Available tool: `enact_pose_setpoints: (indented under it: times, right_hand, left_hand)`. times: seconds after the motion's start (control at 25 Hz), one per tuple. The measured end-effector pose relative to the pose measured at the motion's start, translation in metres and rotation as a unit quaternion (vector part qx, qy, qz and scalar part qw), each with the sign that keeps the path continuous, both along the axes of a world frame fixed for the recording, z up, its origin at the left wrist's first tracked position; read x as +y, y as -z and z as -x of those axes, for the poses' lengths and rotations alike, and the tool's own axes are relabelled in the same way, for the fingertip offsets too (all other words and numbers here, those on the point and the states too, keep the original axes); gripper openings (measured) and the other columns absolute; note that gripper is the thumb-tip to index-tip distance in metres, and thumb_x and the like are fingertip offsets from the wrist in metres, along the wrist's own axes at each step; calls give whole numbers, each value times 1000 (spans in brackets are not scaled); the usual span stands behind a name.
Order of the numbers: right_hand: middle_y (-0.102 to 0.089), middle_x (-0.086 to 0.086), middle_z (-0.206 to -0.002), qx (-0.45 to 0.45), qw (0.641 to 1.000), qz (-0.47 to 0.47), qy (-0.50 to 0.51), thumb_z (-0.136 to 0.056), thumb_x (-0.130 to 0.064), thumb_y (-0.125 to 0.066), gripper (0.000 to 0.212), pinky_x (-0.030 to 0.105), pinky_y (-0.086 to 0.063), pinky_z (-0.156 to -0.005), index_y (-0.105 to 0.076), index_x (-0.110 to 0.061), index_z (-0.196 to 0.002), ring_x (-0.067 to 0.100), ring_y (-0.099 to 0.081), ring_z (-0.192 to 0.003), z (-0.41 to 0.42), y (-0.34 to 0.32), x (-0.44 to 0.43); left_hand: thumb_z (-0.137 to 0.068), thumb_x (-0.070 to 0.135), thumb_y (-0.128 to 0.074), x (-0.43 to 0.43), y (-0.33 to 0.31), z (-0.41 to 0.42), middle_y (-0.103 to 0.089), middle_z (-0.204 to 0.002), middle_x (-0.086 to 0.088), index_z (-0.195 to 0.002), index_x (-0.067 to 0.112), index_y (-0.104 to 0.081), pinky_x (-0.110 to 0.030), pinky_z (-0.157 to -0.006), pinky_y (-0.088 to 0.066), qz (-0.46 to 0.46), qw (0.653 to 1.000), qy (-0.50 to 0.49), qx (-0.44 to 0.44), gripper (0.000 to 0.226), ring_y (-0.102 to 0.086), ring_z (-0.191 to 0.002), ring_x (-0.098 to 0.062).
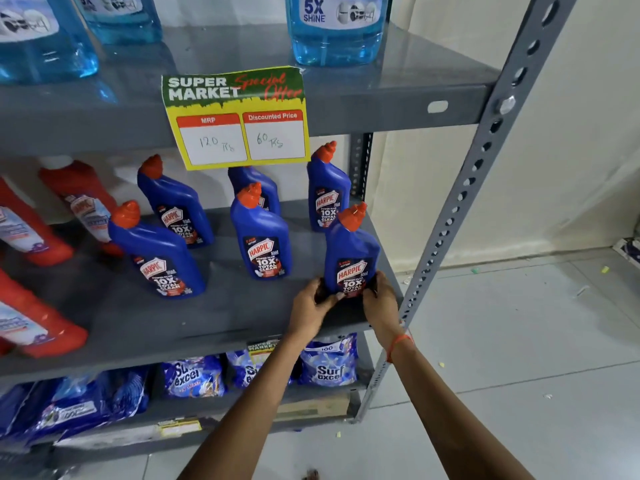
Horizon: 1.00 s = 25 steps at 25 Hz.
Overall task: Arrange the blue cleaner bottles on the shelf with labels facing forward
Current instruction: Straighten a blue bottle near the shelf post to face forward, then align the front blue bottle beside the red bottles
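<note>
Several blue Harpic cleaner bottles with red caps stand on the grey middle shelf (145, 317). The front right bottle (349, 247) stands upright at the shelf's right end with its label toward me. My left hand (311, 304) grips its base from the left and my right hand (381, 303) from the right. Other blue bottles stand at front left (157, 252), front middle (261, 237), back left (175, 202) and back right (327, 188), labels forward. One more (254, 183) is half hidden behind the middle bottle and the price card.
Red Harpic bottles (83, 202) fill the shelf's left side. A yellow price card (239, 119) hangs from the upper shelf, which carries light blue cleaner bottles (337, 29). Surf Excel packets (327, 365) lie on the lower shelf. A perforated grey upright (474, 174) stands right of my hands.
</note>
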State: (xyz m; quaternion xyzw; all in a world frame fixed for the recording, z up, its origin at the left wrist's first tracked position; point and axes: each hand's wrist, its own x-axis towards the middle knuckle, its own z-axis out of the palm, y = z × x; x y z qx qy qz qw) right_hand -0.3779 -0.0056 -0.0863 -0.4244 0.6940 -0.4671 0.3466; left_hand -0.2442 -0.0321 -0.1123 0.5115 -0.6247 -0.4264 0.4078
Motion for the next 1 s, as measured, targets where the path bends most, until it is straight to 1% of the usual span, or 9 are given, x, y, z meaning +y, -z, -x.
enact_pose_setpoints:
  times: [0.08,0.12,0.36,0.56,0.64,0.76,0.8,0.88,1.0]
  right_hand:
    - [-57,4,-97,-15,1000,15,18,-82,12,-36,38,8,-40,-56,-49,-3,-114,20,-53,-86,-2,-2,8]
    - [-58,5,-96,-24,999,18,22,-81,13,-36,37,11,-40,-55,-49,-3,-112,21,-54,-86,-4,-2,11]
    - [-60,10,-102,-57,998,14,30,-85,9,-37,35,31,-45,-75,-46,-2,-116,26,-58,-92,-11,-3,21]
    - [-49,19,-126,-168,965,47,196,-86,7,-39,36,46,-49,-98,-45,3,-121,32,-55,-109,-43,-6,37]
    - [-51,17,-121,-283,927,34,245,-85,6,-40,35,40,-51,-90,-48,3,-119,28,-56,-97,-64,-8,40]
    - [-56,10,-81,-420,892,-20,166,-88,4,-42,20,26,-45,-58,-56,-4,-98,15,-50,-62,-98,-19,34]
    - [-55,5,-74,-415,901,-33,121,-89,3,-44,18,25,-43,-55,-57,-9,-90,13,-49,-58,-108,-24,29]
    - [-60,8,-81,-315,948,-21,48,-89,1,-48,17,27,-45,-61,-58,-12,-91,18,-57,-69,-126,-32,13]
    - [-53,24,-125,-14,1000,-1,-5,-84,3,-50,41,33,-40,-93,-46,1,-125,36,-49,-118,-142,-27,-14]
  left_hand:
    - [-78,21,-71,8,-2,1,-69,-105,-11,-113,9,-58,-17,-76,-47,-4,1000,2,-6,39,-63,-94,-17]
    - [-79,21,-71,12,-3,1,-70,-106,-11,-114,10,-57,-21,-79,-48,-8,1000,4,-4,40,-64,-95,-18]
    - [-80,21,-70,22,-10,2,-68,-109,-13,-115,9,-55,-29,-84,-48,-33,999,2,-4,41,-63,-103,-25]
    - [-84,29,-64,34,-20,-1,-51,-138,-8,-135,10,-39,-39,-105,-42,-64,997,-19,45,60,-48,-126,-20]
    - [-87,26,-60,40,-26,-9,-57,-131,-10,-129,7,-45,-32,-101,-44,-12,994,-94,45,49,-54,-119,-21]
    - [-87,20,-61,39,-41,-34,-69,-106,-12,-112,6,-53,-15,-78,-47,103,973,-202,37,30,-65,-92,-20]
    - [-85,19,-63,36,-45,-44,-68,-104,-13,-109,5,-53,-19,-76,-48,126,965,-227,35,29,-64,-89,-20]
    - [-80,12,-68,22,-44,-68,-63,-107,-20,-110,1,-51,-35,-80,-52,134,953,-271,35,36,-61,-92,-26]
    - [-73,7,-74,-5,-28,-99,-49,-127,-29,-127,-8,-38,-49,-100,-41,39,968,-246,16,66,-49,-117,-38]
